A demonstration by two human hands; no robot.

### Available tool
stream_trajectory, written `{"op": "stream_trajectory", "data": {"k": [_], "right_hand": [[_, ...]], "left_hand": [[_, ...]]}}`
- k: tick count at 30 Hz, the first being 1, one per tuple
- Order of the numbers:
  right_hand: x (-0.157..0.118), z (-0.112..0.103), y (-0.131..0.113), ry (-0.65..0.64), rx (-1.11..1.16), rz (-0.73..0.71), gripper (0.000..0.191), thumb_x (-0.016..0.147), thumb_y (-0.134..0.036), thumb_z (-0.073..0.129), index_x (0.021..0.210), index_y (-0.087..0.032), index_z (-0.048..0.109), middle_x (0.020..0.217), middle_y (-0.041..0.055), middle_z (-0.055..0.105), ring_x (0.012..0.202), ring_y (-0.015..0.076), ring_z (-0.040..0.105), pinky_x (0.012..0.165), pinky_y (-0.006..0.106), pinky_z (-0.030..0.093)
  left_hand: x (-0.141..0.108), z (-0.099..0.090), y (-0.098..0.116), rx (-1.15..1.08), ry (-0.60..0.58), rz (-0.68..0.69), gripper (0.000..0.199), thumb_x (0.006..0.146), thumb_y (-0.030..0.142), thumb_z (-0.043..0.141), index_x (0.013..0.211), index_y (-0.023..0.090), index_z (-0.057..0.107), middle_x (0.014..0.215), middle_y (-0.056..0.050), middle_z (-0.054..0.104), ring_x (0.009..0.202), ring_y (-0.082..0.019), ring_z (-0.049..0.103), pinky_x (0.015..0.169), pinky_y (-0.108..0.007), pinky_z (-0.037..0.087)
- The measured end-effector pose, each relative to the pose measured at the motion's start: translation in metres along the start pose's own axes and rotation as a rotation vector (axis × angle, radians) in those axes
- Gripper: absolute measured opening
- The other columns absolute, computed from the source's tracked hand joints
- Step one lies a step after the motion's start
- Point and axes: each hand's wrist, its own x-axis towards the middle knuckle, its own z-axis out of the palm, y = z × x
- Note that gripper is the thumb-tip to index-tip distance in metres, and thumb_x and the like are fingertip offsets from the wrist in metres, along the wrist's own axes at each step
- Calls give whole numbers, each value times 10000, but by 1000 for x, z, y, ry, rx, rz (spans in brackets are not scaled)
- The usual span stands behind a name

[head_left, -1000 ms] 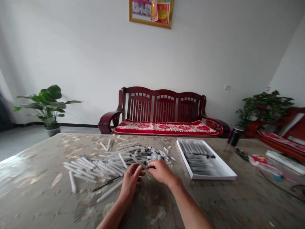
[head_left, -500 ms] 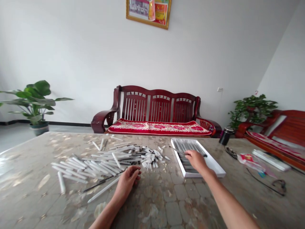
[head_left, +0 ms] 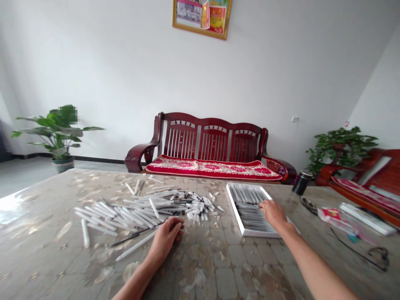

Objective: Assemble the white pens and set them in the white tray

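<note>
My left hand (head_left: 170, 234) rests on the table at the right edge of a loose pile of white pen barrels (head_left: 125, 216), its fingers curled together; what they hold, if anything, is too small to name. Beyond it lie small white and black caps (head_left: 200, 205). My right hand (head_left: 274, 212) is over the right part of a shallow white box (head_left: 246, 232), its fingers together near the pens (head_left: 253, 216) lying in two rows there. Whether a pen is between those fingers is hidden.
The patterned table (head_left: 218, 271) carries a black cup (head_left: 302, 182), a red and clear plastic packet (head_left: 333, 216), a long white case (head_left: 367, 218) and black-framed glasses (head_left: 378, 256) on the right. A dark red bench (head_left: 212, 137) stands behind the table.
My right hand has moved right over the box, and the dark pen that stuck out from its fingers no longer shows there. My left hand has stayed put. The view has turned slightly left.
</note>
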Motion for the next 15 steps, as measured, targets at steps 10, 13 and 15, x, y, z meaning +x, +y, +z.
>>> {"op": "stream_trajectory", "data": {"k": [10,13,15], "right_hand": [[18,-6,-106,117,338,-192,316,903,-176,453,1010,-222,747,1067,61,731,1008,206,656,871,285,460],[21,-16,-186,3,501,-297,293,868,-198,495,1001,-230,754,1059,48,748,997,180,672,854,246,464],[21,-24,-241,-116,527,-331,298,860,-206,510,1036,-225,751,1067,47,758,989,163,683,823,219,465]], "left_hand": [[-7,10,0,128,13,49,286,787,466,556,709,198,618,662,-28,663,571,-171,607,490,-238,406],[-14,10,4,246,-67,110,369,886,449,436,685,200,619,625,-27,652,558,-163,595,546,-245,418],[-18,9,5,368,-140,182,384,906,417,426,665,199,630,619,-32,656,568,-164,588,559,-246,397]]}}
